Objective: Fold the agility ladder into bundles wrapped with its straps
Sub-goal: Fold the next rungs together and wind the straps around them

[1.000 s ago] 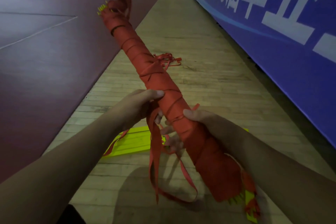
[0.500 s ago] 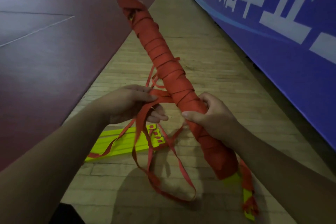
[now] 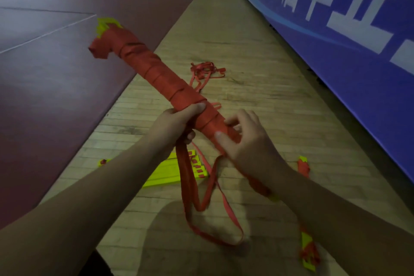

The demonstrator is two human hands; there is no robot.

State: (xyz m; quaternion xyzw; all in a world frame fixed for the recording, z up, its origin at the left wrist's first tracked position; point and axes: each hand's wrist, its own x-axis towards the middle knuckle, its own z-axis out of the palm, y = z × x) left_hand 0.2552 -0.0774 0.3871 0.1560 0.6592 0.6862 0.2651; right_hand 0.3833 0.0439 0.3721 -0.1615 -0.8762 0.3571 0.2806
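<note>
A long ladder bundle (image 3: 154, 74), yellow rungs wound tightly in red strap, slants from upper left down to the lower right, held in the air. My left hand (image 3: 177, 123) grips the bundle near its middle, fingers curled over the top. My right hand (image 3: 244, 141) pinches the strap against the bundle just below, thumb on the wrap. A loose red strap loop (image 3: 212, 215) hangs from between my hands down to the floor. The bundle's lower end is hidden behind my right forearm.
A stack of yellow rungs (image 3: 168, 170) lies on the wooden floor (image 3: 257, 87) below my hands. A tangle of red strap (image 3: 205, 69) lies farther ahead. A blue banner wall (image 3: 336, 36) runs along the right. Dark red court (image 3: 56, 74) spreads on the left.
The bundle's far end has swung to the left and lower. My left hand has moved from the loose strap onto the bundle. My right hand shifted from a full grip to pinching the wrap.
</note>
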